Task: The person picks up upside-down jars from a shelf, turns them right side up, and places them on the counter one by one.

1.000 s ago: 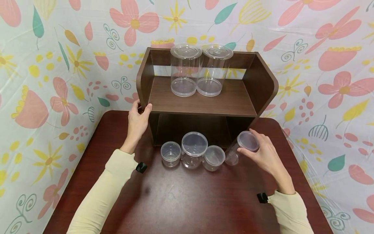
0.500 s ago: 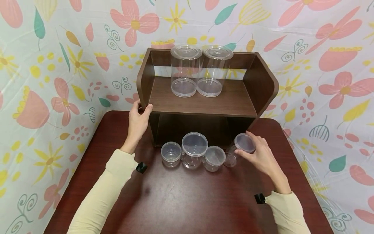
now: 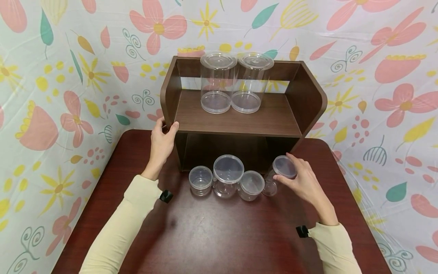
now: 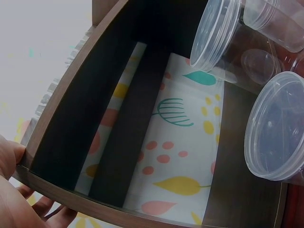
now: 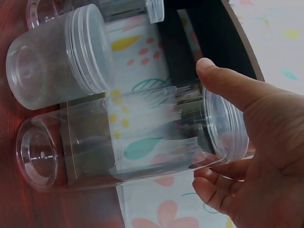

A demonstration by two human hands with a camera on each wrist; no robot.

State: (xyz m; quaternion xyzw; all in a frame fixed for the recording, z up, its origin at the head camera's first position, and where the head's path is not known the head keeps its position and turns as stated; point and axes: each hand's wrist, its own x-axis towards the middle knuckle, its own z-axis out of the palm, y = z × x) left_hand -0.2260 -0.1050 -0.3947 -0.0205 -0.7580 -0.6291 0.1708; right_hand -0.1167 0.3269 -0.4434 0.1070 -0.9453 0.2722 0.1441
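Observation:
My left hand (image 3: 161, 142) grips the left side of a dark brown two-level shelf (image 3: 236, 122), thumb over the front edge of its upper board. At the shelf's right front, my right hand (image 3: 303, 179) holds a tall clear plastic jar (image 5: 90, 147) around its lid (image 3: 285, 166). The jar is upright, its base at the tabletop at the right end of a row. Left of it stand a small frosted jar (image 3: 251, 185), a taller clear jar (image 3: 228, 170) and a short clear jar (image 3: 200, 182), all lidded.
Two large clear canisters (image 3: 218, 61) with lids stand side by side on the upper level. The dark red table (image 3: 212, 236) extends in front of the row. A flower-patterned sheet (image 3: 85, 68) hangs behind and at both sides.
My right hand has shifted slightly left with the tall jar, bringing it closer to the frosted jar. My left hand stays on the shelf.

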